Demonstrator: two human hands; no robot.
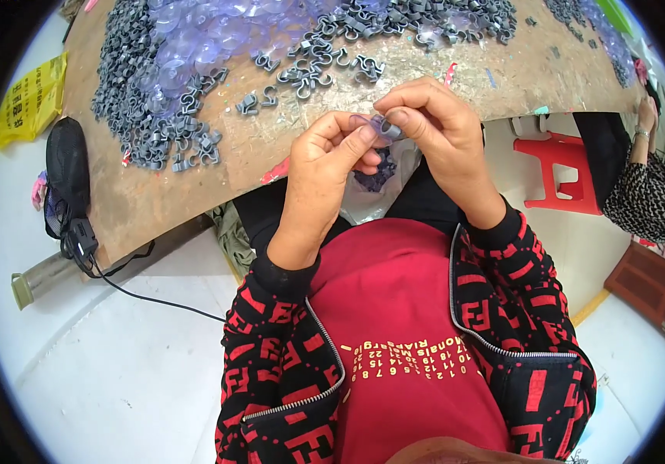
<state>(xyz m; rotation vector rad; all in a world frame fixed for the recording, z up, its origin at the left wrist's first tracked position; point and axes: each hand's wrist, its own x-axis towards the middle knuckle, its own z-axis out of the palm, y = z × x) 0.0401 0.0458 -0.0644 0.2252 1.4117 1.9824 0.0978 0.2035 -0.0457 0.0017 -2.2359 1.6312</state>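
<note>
Where the worn brown tabletop (193, 193) curves across the upper frame, its far edge is cut off, and heaps of grey clips (135, 100) and clear suction cups (193, 42) blur together. At centre, left hand (324, 155) and right hand (433, 127) pinch one clear suction cup (379, 126) between fingertips; fingers mostly hide it.

A worn brown wooden table (193, 182) is shown, its surface scuffed and speckled. A large heap of grey plastic clips (135, 100) is spread over its left and far side. Clear suction cups (201, 42) are piled among them. Loose clips (301, 77) are scattered nearer the middle.
</note>
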